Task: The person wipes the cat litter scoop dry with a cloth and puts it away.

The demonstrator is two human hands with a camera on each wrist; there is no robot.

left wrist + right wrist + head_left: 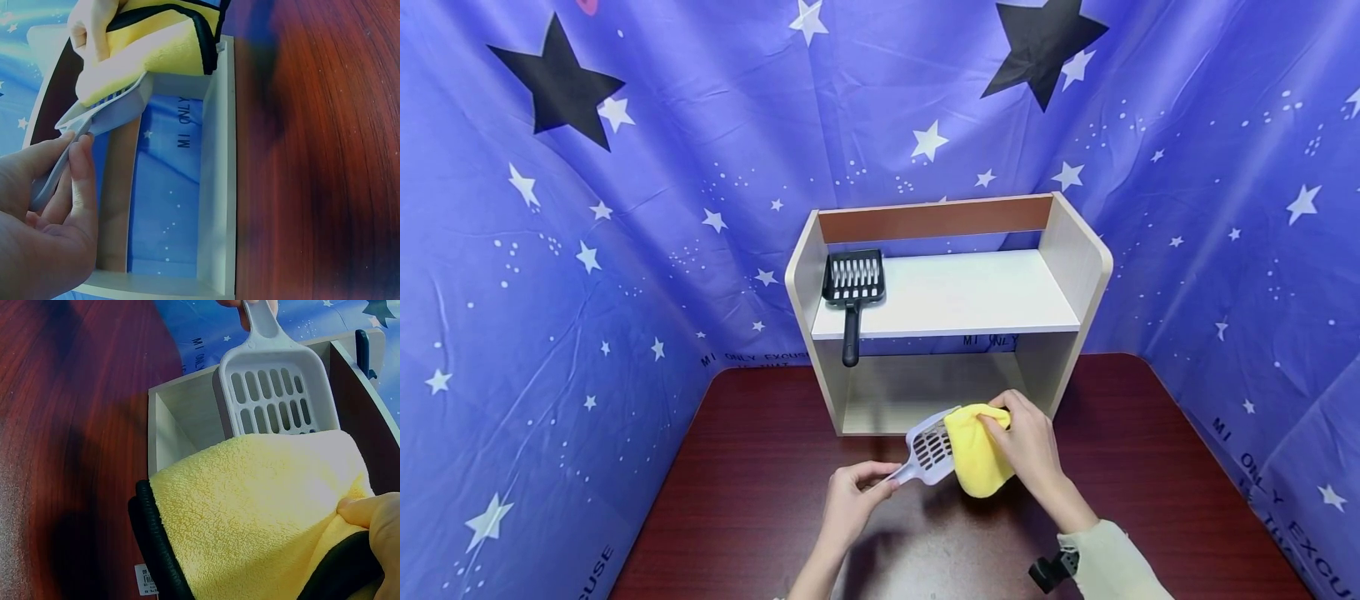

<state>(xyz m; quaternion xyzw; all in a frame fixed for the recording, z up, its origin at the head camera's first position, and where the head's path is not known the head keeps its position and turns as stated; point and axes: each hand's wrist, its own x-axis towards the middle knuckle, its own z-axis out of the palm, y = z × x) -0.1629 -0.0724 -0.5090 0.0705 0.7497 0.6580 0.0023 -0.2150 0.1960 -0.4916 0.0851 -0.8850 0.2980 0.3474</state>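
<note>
Starry blue curtain behind, red-brown worktop below. Black scoop at 9 o'clock on shelf. Left grip pinches grey scoop by its handle, 8 o'clock end, held above worktop. Yellow cloth covers grey scoop's 3 o'clock side; right grip pinches cloth at 1 o'clock.

Held scoop was pale grey, faint lilac cast. Cloth was plain yellow, black edging. Other scoop was all black. Shelf unit was pale beige with white board, red-brown back strip. Table was dark red-brown, streaky wood grain. Backdrop was blue-violet, printed with white stars, big black stars, white dots, black lettering. Sleeve was cream, wrist unit black.
</note>
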